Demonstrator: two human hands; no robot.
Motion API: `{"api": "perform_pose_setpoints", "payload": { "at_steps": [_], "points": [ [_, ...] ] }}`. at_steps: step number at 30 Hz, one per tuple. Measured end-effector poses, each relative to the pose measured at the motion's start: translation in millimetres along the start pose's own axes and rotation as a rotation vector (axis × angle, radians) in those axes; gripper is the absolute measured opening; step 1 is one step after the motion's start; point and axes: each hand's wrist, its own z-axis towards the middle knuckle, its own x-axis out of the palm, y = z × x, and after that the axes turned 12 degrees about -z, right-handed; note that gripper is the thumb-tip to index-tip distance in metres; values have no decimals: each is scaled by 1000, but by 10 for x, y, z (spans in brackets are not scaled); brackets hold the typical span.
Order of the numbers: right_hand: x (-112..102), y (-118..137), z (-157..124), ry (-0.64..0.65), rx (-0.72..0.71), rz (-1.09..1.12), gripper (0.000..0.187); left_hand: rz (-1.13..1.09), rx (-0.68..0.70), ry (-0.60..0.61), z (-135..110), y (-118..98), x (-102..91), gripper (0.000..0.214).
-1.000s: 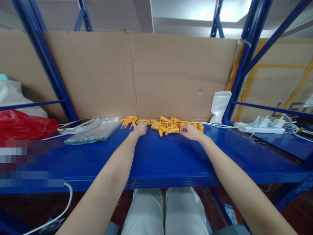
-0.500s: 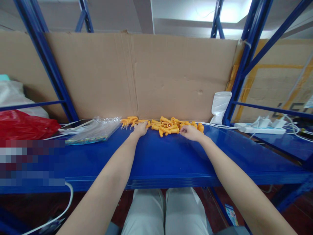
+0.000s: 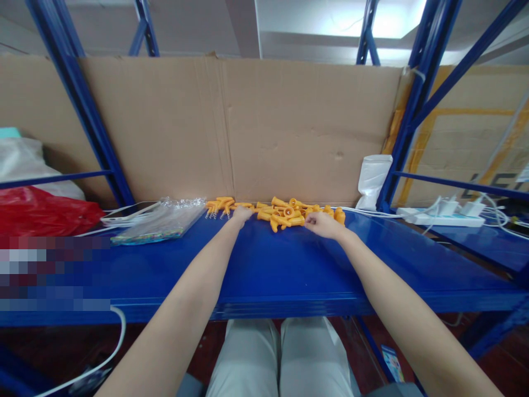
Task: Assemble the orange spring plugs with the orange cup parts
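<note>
Head view: right hand, curled, and left hand by orange pieces; cannot tell whether either grip holds any.

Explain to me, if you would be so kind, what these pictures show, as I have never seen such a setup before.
Gladly. There is no machine here, just a person's left hand and right hand, both bare. Every picture comes from one camera worn on that person's head, looking forward and down, so the light trousers appear at the bottom.

On the blue shelf lies a pile of orange pieces. To its left is a smaller orange group with metal coils, then clear plastic packaging. A white pouch stands to the right, and cardboard forms the back.

The left hand is between the two orange groups; the right, fingers curled, is at the pile's right end. Whether either grips a piece is too small to tell.
</note>
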Motion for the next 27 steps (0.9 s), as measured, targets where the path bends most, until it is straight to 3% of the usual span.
{"api": "perform_pose_setpoints", "payload": {
  "at_steps": [5,10,22,27],
  "points": [
    [-14,12,0,18,2,-3,16,-160,-170,-47,-24,-84,61,7],
    [3,-7,11,9,-7,-7,17,-313,-203,-124,-76,-161,75,11],
    [-2,-1,5,8,-2,-8,15,-654,-61,-381,-123,-341,93,22],
    [44,-45,34,-20,18,61,13,-747,95,-328,-285,-509,212,17]
  ]
}}
